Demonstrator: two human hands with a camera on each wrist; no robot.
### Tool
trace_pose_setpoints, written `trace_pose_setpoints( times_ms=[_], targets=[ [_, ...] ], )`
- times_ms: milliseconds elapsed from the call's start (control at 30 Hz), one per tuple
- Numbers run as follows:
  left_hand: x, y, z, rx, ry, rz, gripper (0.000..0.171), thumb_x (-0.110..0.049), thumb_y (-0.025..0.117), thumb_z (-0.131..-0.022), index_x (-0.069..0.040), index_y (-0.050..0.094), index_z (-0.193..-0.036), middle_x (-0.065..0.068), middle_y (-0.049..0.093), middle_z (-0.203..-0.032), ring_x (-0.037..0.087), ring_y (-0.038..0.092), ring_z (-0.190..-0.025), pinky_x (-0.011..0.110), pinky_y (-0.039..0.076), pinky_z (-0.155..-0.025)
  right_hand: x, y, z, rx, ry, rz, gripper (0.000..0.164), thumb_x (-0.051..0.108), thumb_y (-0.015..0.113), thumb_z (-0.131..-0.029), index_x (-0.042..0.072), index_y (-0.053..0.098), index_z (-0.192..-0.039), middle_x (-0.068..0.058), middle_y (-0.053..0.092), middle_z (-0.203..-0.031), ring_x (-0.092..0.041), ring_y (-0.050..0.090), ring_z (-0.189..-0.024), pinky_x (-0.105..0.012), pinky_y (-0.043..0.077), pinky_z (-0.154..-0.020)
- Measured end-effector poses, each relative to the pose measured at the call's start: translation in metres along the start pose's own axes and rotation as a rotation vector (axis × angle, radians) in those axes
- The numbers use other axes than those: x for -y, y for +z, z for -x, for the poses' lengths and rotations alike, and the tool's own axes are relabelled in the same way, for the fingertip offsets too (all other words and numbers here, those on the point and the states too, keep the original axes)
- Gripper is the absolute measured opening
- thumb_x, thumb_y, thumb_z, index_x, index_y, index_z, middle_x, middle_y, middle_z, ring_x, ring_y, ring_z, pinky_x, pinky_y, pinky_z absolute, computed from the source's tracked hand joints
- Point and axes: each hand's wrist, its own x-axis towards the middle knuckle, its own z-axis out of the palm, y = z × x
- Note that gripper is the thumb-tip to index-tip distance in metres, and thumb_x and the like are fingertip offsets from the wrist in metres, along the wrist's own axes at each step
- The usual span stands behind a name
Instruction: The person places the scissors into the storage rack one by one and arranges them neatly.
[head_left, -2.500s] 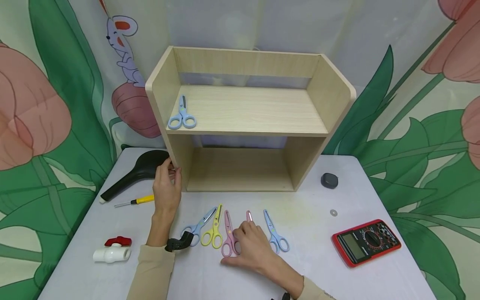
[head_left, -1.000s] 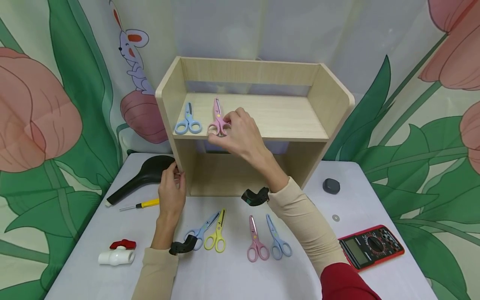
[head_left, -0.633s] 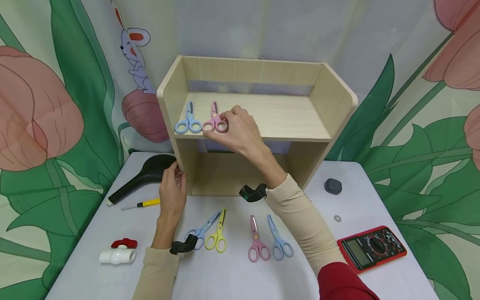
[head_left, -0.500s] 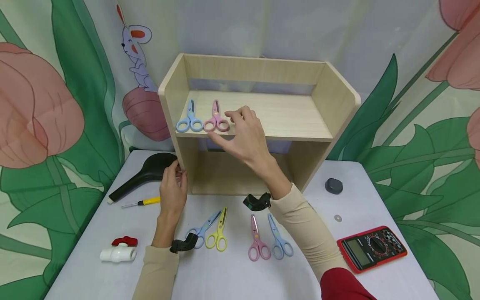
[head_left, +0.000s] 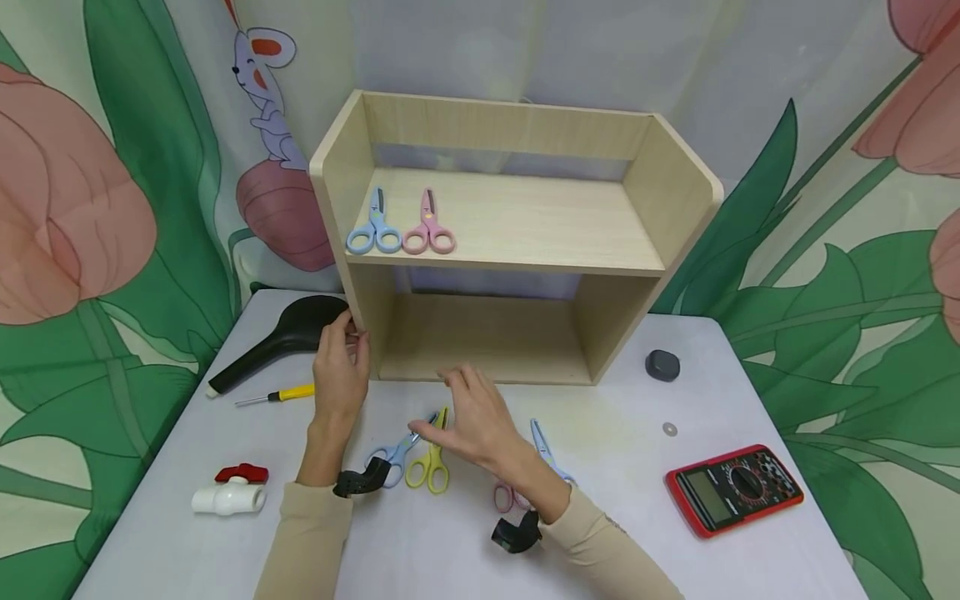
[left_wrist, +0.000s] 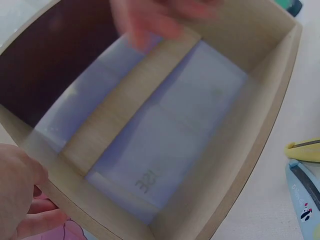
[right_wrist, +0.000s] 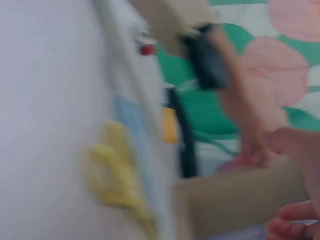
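Note:
My left hand [head_left: 341,367] holds the front edge of the left side panel of a light wooden shelf unit [head_left: 487,271], thumb and fingers on either side of the panel in the left wrist view. My right hand [head_left: 480,421] hangs over the table in front of the unit, thumb spread from the fingers, holding nothing. On the upper board lie blue scissors [head_left: 375,225] and pink scissors [head_left: 428,225], side by side, points to the back. Below my right hand are yellow scissors [head_left: 429,471] and another blue pair [head_left: 397,454]. My right forearm partly covers more pink scissors [head_left: 504,497] and blue scissors [head_left: 543,442].
Left of the unit lie a black long-handled tool [head_left: 288,329], a yellow-handled screwdriver [head_left: 288,393] and a white valve with a red handle [head_left: 231,497]. On the right are a small dark box [head_left: 662,365], a metal washer [head_left: 670,429] and a red multimeter [head_left: 733,490].
My right hand carried pink scissors from the table to the upper board, set them beside the blue pair, let go and came back down over the table. My left hand stayed on the panel.

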Motion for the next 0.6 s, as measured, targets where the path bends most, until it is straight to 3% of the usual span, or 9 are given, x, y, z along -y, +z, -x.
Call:
trace_pose_setpoints(
  times_ms=[133,233,333,467,567,600],
  targets=[
    [-0.001,-0.001,0.0,0.005,-0.022,-0.004,0.046,-0.009,0.063,-0.098,0.001,0.048,-0.14,0.024,0.057,-0.117,0.034,0.065,-0.103,0.047,0.061,-0.089,-0.001,0.027,0.027,0.195,0.071,0.041,0.091,0.068,0.08,-0.069,0.005,0.059,-0.132,-0.006,0.061,-0.109,-0.016,0.056,-0.09,-0.03,0.053,-0.075],
    [-0.001,-0.001,0.0,0.006,-0.025,-0.001,0.046,-0.008,0.064,-0.098,0.001,0.048,-0.14,0.024,0.057,-0.118,0.034,0.065,-0.103,0.048,0.061,-0.089,-0.004,0.038,0.043,0.292,0.093,0.054,0.096,0.066,0.084,-0.065,0.005,0.057,-0.134,-0.006,0.062,-0.11,-0.016,0.057,-0.091,-0.032,0.054,-0.078],
    [-0.001,-0.001,-0.001,0.002,-0.02,0.001,0.046,-0.009,0.064,-0.098,0.001,0.048,-0.139,0.024,0.057,-0.117,0.034,0.065,-0.103,0.048,0.06,-0.09,-0.008,0.042,0.051,0.333,0.116,0.052,0.093,0.058,0.087,-0.066,0.004,0.056,-0.134,-0.007,0.062,-0.111,-0.019,0.06,-0.097,-0.043,0.052,-0.094],
    [-0.001,-0.001,-0.001,-0.001,-0.017,0.003,0.046,-0.009,0.064,-0.097,0.001,0.048,-0.139,0.024,0.057,-0.117,0.034,0.065,-0.103,0.048,0.06,-0.09,-0.014,0.041,0.056,0.359,0.164,0.016,0.083,0.047,0.088,-0.07,0.002,0.058,-0.132,-0.008,0.063,-0.111,-0.021,0.06,-0.1,-0.051,0.047,-0.104],
    [-0.001,-0.001,-0.001,-0.002,-0.019,0.006,0.046,-0.009,0.064,-0.097,0.0,0.048,-0.139,0.023,0.057,-0.117,0.034,0.065,-0.103,0.047,0.06,-0.09,-0.016,0.042,0.056,0.355,0.172,0.017,0.082,0.052,0.088,-0.068,0.002,0.061,-0.127,-0.007,0.062,-0.108,-0.017,0.057,-0.092,-0.044,0.053,-0.095],
    [-0.001,0.0,-0.001,-0.003,-0.02,0.009,0.046,-0.009,0.064,-0.097,0.0,0.048,-0.139,0.023,0.057,-0.117,0.034,0.065,-0.103,0.048,0.06,-0.09,-0.016,0.043,0.056,0.343,0.164,0.028,0.08,0.056,0.087,-0.067,0.003,0.064,-0.121,-0.006,0.062,-0.104,-0.016,0.056,-0.088,-0.047,0.052,-0.097]
  ],
)
